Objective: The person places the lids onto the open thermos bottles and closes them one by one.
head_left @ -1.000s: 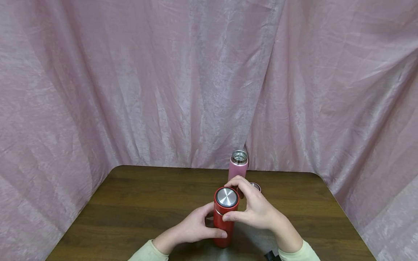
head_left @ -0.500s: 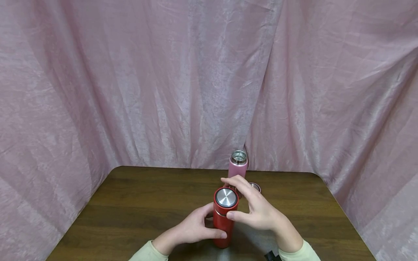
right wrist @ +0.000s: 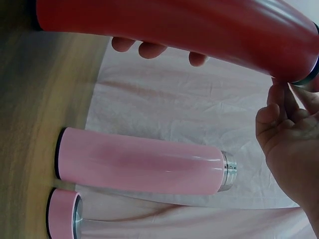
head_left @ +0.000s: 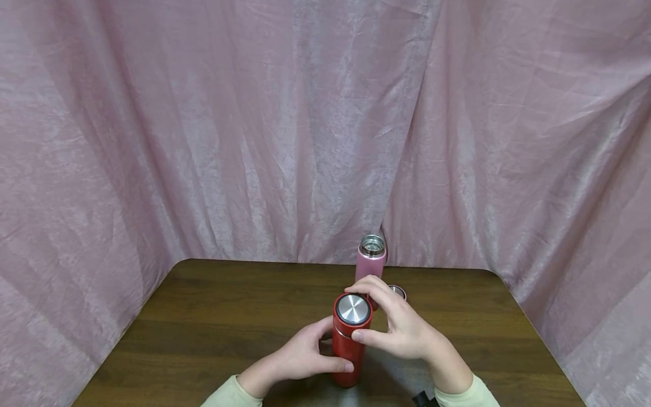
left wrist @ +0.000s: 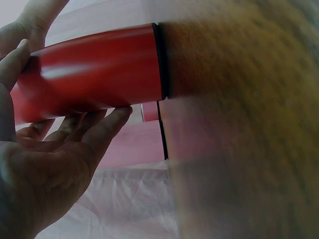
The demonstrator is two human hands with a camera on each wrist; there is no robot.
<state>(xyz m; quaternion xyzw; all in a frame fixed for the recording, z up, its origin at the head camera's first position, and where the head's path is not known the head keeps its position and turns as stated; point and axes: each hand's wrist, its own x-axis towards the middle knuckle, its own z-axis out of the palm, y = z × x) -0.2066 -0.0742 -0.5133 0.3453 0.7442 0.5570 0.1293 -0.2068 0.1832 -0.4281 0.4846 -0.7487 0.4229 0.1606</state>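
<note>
A red thermos [head_left: 348, 349] stands upright on the table in front of me, its lid [head_left: 353, 309] topped with a brushed silver disc. My left hand [head_left: 305, 353] grips the body from the left, thumb across the front and fingers behind, as the left wrist view also shows. From the right, my right hand [head_left: 399, 325] holds the lid, with the thumb by the silver seam and fingers curled over the far rim. A pink thermos [right wrist: 139, 162] stands behind, uncapped, with its metal neck showing. Beside it on the table sits its pink lid [right wrist: 62, 214].
The brown wooden table [head_left: 229, 299] has rounded far corners. Pink velvety curtains [head_left: 254, 141] hang close behind it and along both sides. A small black object [head_left: 422, 399] shows by my right sleeve at the bottom edge.
My right fingers loosened and lifted off the lid's rim half a second ago, then came back down around it. The left hand, both thermoses and the pink lid stay in place.
</note>
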